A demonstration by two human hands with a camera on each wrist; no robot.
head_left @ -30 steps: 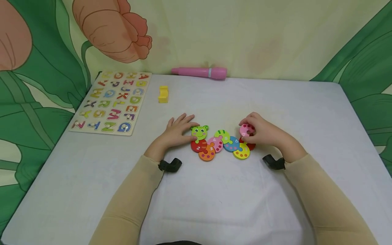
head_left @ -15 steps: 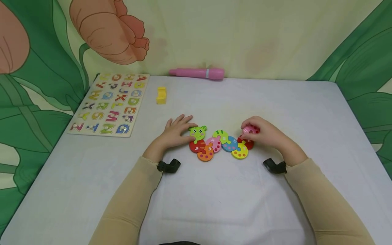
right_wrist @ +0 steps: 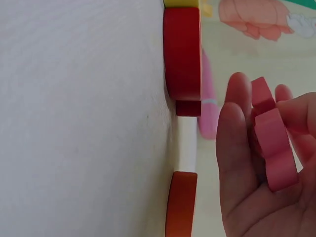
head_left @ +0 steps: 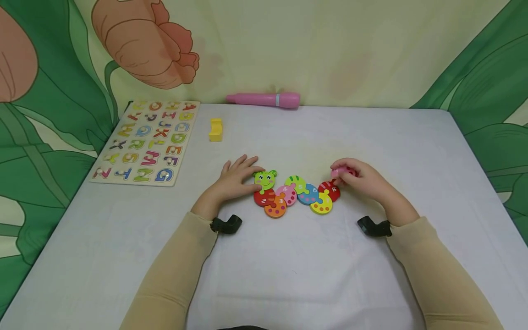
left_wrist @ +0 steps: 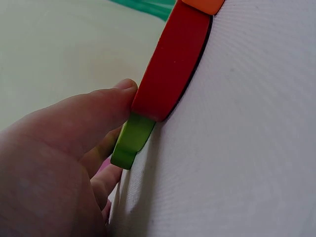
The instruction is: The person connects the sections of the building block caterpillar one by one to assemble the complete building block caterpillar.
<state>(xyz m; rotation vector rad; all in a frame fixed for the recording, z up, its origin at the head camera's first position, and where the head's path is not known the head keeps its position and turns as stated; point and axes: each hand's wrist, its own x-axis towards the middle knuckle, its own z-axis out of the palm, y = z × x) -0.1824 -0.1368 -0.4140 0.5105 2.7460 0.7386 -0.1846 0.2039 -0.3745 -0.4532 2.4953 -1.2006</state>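
Observation:
Several coloured wooden pieces form a numbered caterpillar puzzle [head_left: 308,195] on the white table. My left hand [head_left: 235,181] lies at its green smiling head [head_left: 264,180], fingers spread, with thumb and index finger touching the head's edges. The thumb [left_wrist: 106,101] meets the red piece [left_wrist: 170,64] beside the head. At the other end is a red striped piece [head_left: 329,190]. Just right of it, my right hand [head_left: 363,176] pinches a pink puzzle piece [right_wrist: 275,143] between thumb and fingers, raised off the table. The fingers hide part of that piece from the head view.
An orange piece [right_wrist: 181,205] shows on the table in the right wrist view, hidden from the head view. A letter puzzle board [head_left: 144,144] lies at the back left, with a yellow block [head_left: 216,130] beside it. A pink microphone-shaped toy [head_left: 264,99] lies along the back edge.
My right hand has moved right with the pink piece, away from the red striped end piece, which now shows more fully. My left hand stays at the green head.

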